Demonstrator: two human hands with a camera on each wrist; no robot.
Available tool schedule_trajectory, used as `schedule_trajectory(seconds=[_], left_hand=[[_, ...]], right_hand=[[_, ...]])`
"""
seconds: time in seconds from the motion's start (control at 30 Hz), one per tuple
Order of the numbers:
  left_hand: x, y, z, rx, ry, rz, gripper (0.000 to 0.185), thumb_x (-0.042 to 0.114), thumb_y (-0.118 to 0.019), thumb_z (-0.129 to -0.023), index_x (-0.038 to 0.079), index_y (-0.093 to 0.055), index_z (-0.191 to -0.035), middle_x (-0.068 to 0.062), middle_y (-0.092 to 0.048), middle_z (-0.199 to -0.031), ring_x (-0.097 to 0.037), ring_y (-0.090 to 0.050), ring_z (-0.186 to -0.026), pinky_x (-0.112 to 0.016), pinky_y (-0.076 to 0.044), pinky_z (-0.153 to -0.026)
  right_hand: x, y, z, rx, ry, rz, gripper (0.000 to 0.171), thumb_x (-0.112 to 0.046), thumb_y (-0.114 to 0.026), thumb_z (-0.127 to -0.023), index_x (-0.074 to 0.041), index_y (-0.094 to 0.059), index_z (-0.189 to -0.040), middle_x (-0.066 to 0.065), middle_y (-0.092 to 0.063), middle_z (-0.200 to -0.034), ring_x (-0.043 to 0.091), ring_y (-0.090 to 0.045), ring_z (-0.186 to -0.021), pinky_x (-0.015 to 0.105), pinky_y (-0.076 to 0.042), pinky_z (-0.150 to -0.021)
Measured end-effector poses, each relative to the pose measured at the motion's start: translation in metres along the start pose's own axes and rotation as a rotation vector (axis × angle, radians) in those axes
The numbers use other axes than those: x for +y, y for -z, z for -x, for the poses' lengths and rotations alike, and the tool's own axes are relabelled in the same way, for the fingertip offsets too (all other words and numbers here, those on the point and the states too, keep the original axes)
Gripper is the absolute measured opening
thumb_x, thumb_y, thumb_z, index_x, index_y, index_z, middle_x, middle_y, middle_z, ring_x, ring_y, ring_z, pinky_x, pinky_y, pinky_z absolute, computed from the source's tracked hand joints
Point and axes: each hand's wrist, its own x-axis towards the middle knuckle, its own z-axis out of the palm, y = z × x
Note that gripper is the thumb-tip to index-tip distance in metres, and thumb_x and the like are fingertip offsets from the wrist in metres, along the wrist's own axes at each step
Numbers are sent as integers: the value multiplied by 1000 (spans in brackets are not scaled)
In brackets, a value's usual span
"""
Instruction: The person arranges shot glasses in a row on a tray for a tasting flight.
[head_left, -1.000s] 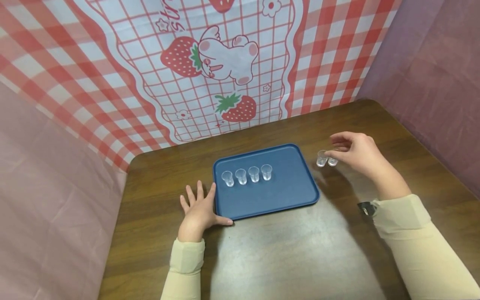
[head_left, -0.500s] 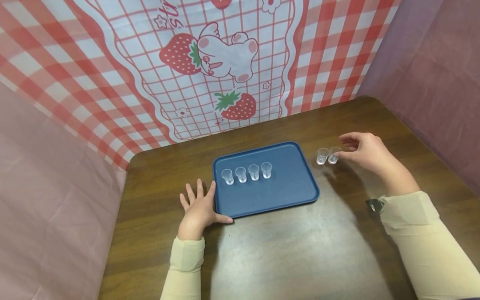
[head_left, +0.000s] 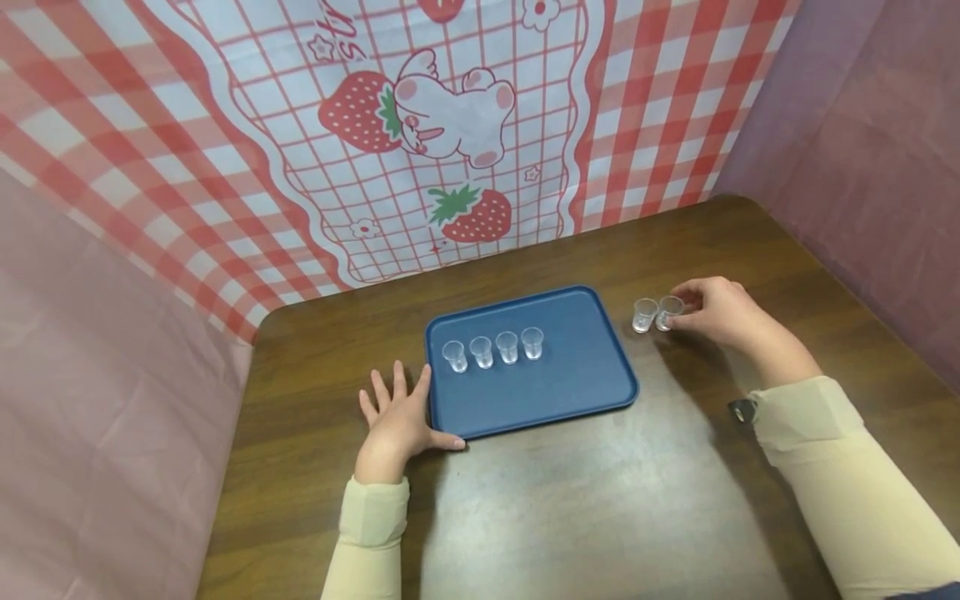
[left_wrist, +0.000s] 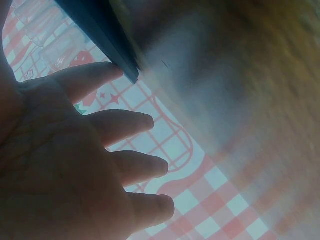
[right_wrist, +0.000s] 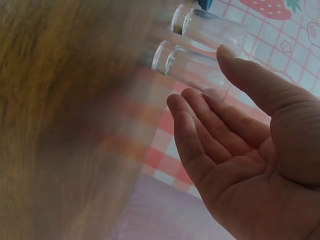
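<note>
Checked red-and-white cloth (head_left: 187, 158) with strawberries hangs behind a dark wooden table (head_left: 570, 500), and pink sheets close off both sides. Near the table's middle lies a blue tray (head_left: 570, 387), the landmark for everything else.

Right of the tray, off its far right corner, two small clear cups stand upright side by side on the wood, touching or nearly so. The right hand (head_left: 716, 312) sits just right of them, fingers loosely curved. Its fingertips (right_wrist: 200, 100) and thumb reach the nearer cup (head_left: 667, 312); the right wrist view shows them at its side, but not whether they pinch it. The second cup (head_left: 643, 315) stands between that cup and the tray, untouched.

On the tray, toward its far left part, four more clear cups (head_left: 492, 349) stand in a row, close together.

The left hand (head_left: 397, 421) lies flat on the table at the tray's near left corner, fingers spread and straight, thumb along the tray's near edge, holding nothing.

Nothing stands between the two cups and the tray's right edge.
</note>
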Motion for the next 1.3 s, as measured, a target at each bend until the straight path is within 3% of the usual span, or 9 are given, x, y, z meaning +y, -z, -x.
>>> schedule_trajectory(seconds=[0.13, 0.5, 0.83, 1.3], left_hand=[[1, 0, 0, 4, 2, 2, 135, 61, -93, -59, 18, -21, -164, -25, 3, -166, -53, 17, -146, -70, 11, -110], [2, 2, 1, 4, -1, 2, 135, 61, -93, -58, 18, -21, -164, -25, 3, -166, -53, 16, -146, -69, 11, -111], [2, 2, 2, 6, -6, -1, 135, 60, -94, -58, 18, -21, -164, -25, 3, -166, -53, 15, -146, -69, 10, -111], [1, 0, 1, 7, -5, 3, 135, 60, -94, -59, 17, -21, -164, -25, 3, -166, -53, 16, -146, -70, 10, -110]], right_hand=[[0, -2, -1, 23, 31, 17, 45, -17, -85, -84, 11, -68, -113, 20, -72, -97, 33, -66, -89, 45, -51, -78], [2, -2, -1, 39, 34, 35, 38, -16, -85, -84, 9, -71, -108, 14, -72, -90, 30, -65, -85, 42, -50, -74], [1, 5, 7, 59, 9, 23, 37, -18, -84, -86, 8, -71, -109, 14, -73, -93, 30, -67, -87, 39, -52, -74], [-18, 20, 14, 125, 36, 44, 38, -21, -86, -85, 5, -72, -109, 13, -73, -93, 27, -66, -85, 29, -49, -70]])
